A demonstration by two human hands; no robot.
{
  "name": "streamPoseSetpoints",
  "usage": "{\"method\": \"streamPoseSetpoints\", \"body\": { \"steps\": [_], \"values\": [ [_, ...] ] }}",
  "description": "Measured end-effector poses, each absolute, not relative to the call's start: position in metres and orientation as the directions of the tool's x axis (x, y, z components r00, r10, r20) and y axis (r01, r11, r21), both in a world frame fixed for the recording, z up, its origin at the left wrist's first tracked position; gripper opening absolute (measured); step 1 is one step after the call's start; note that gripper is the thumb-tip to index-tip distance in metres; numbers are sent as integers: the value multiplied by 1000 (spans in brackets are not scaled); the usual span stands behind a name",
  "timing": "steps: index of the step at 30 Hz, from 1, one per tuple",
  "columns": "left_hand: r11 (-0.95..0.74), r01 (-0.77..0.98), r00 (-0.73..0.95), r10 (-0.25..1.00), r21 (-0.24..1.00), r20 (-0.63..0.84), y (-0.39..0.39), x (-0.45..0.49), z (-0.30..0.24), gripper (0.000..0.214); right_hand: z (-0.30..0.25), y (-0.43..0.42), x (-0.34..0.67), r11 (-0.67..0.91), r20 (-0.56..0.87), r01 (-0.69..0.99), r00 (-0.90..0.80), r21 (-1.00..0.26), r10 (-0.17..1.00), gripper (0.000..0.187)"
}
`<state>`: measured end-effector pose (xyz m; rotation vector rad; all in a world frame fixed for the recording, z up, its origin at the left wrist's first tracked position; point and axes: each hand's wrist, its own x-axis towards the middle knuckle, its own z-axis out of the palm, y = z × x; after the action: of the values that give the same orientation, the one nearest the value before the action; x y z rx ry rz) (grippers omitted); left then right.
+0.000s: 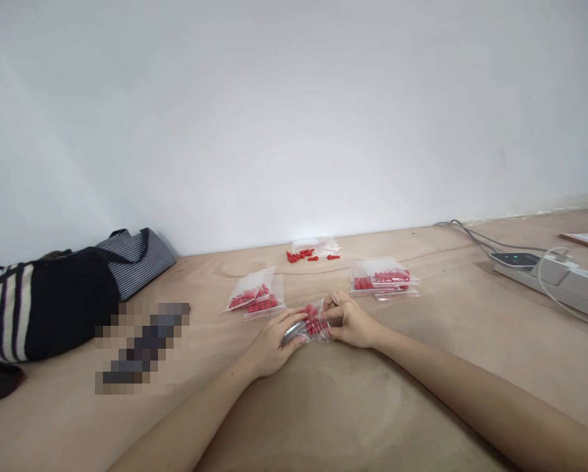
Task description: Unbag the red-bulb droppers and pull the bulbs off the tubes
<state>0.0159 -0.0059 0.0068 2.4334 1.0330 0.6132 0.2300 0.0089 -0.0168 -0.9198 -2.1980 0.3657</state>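
Zip bag (319,330) of red pegs (311,313), mid-worktop (323,419): pinched by left hand (276,341) at nine o'clock, right hand (350,321) at three, apparently for steadiness. Filled bags (385,276): ten, two o'clock. Loose pegs (301,255): twelve o'clock.

Centre of the table (347,413), here's a zip bag (318,321) between the left hand (275,342) and the right hand (351,321), touching both! Just beyond, to the left, overlapping pouches of pegs (258,295); to the right, a stack of peg pouches (385,278). Farther back, near the wall (294,118), loose pegs (298,255) lie before flat plastic bags (323,245). Out left, a tote (77,308), a pixelated object (149,344) on its right; far right, a power strip (575,283)!
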Motion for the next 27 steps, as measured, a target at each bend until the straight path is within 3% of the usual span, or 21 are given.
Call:
{"method": "streamPoseSetpoints", "body": {
  "steps": [6,18,20,25,27],
  "values": [
    [-628,566,625,749,533,219,-6,15,6,36,-16,9,229,674,461,514,-492,-531,739,13],
    [-627,571,620,753,530,222,-3,14,2,36,-9,6,229,647,386,621,-519,-443,763,11],
    [-633,572,625,748,522,221,-3,13,2,36,-10,6,230,638,382,587,-512,-499,770,11],
    [-626,591,623,755,508,205,-3,12,3,37,-18,10,234,496,318,316,-474,-809,821,7],
    [-628,597,622,755,499,206,-2,8,2,37,-20,11,239,452,314,263,-432,-853,845,9]
  ]
}}
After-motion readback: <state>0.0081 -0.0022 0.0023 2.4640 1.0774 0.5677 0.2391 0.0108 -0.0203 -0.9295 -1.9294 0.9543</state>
